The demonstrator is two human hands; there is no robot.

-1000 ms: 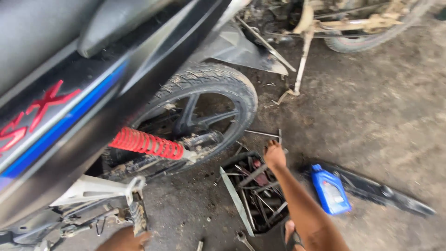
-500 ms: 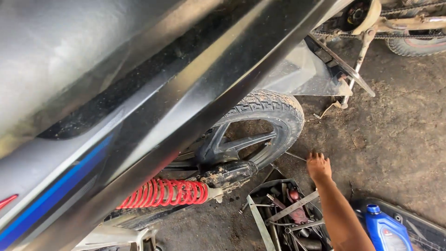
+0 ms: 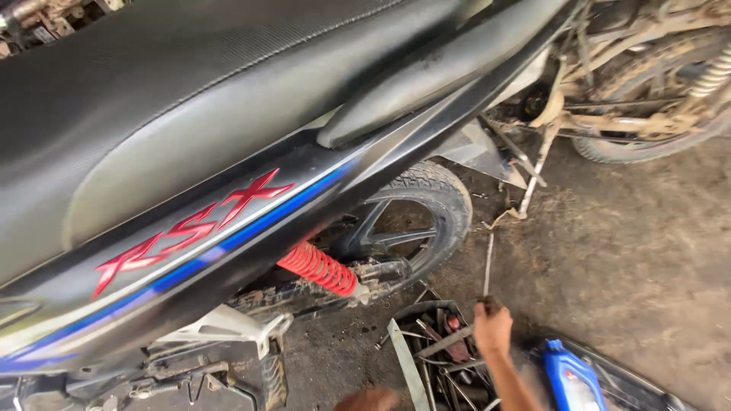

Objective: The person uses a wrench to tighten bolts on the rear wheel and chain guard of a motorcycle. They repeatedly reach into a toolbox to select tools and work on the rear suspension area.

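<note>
The right hand (image 3: 493, 329) is clenched on a thin rod (image 3: 488, 266). The rod's long axis runs up and away from the grip, above the tool tray (image 3: 403, 358). The left hand (image 3: 371, 399) sits at the near edge; I cannot tell its grip.

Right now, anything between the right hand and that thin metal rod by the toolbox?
No. The right hand is already closed around the lower end of the thin rod, just above the open toolbox. Nothing visible sits between them.

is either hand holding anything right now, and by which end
The right hand is closed around the lower end of a thin metal rod that points up from the tool tray. The left hand barely shows; its hold cannot be told.
</note>
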